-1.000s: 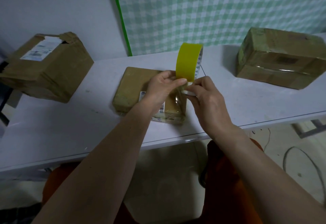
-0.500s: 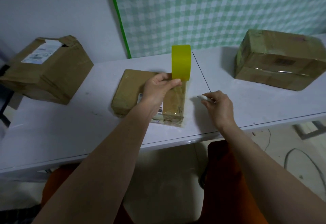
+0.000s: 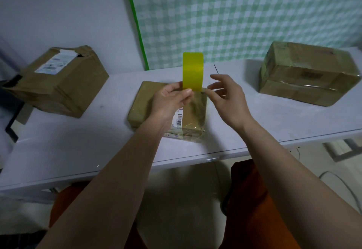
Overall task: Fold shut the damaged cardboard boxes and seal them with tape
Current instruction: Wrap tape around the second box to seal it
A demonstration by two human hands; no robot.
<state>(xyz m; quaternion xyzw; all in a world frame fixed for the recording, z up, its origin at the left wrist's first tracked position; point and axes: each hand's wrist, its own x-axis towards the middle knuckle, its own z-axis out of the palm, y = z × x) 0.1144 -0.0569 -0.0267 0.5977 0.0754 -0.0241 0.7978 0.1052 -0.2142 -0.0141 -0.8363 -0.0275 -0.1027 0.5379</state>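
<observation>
Nearest the viewer, the left hand [image 3: 172, 99] pinches the lower edge of a yellow tape roll [image 3: 192, 71], holding it upright on edge above a flat cardboard box [image 3: 148, 99]. The right hand [image 3: 227, 96] hovers just beside the roll, fingers loosely spread and grasping nothing. The flat box lies mid-counter [image 3: 78, 146], clear tape glinting over its right end. Farther back, a torn box [image 3: 58, 82] sits at the left, and a taped box [image 3: 305, 72] at the right.
</observation>
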